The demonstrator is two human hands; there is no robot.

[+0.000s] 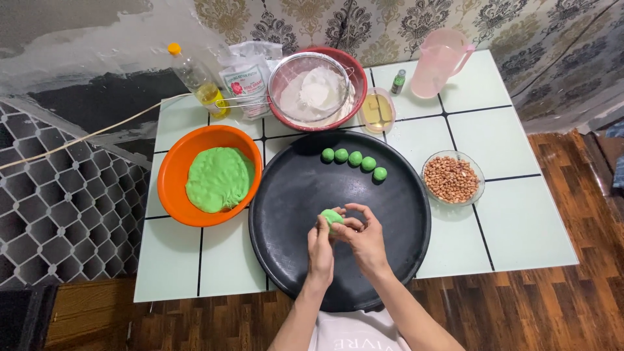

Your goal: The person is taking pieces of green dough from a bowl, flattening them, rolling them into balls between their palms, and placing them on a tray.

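Head view, looking straight down. Left hand (320, 250) and right hand (364, 237) meet at lower centre of frame, over the near part of a round black tray (292, 195). Both hands curl around one green dough piece (331, 217): left fingers cup it from below, right fingertips pinch its top and side. Dough piece sits between the hands, lifted off the tray; can't tell how far.

Upper middle of the tray: five green dough balls (354, 159) in a curved row, just beside each other. Left of the tray, touching its rim: orange bowl (170, 175) with a flat mass of green dough (218, 179) inside. Right of the tray: clear glass bowl of peanuts (452, 179).

Top of frame, behind the tray: red bowl (354, 71) with a metal sieve (286, 68) resting in it, white flour (316, 94) in the sieve. Left of it a flour bag (246, 75), then a plastic oil bottle (198, 81) with yellow cap, lying tilted. Right of the red bowl: small clear container of yellowish liquid (377, 110), small dark green bottle (398, 82), pink jug (439, 62) at upper right.

Everything stands on a pale green glass table (513, 214) with black grid lines. Wooden floor (572, 305) at lower right, patterned wall (390, 26) along the top.
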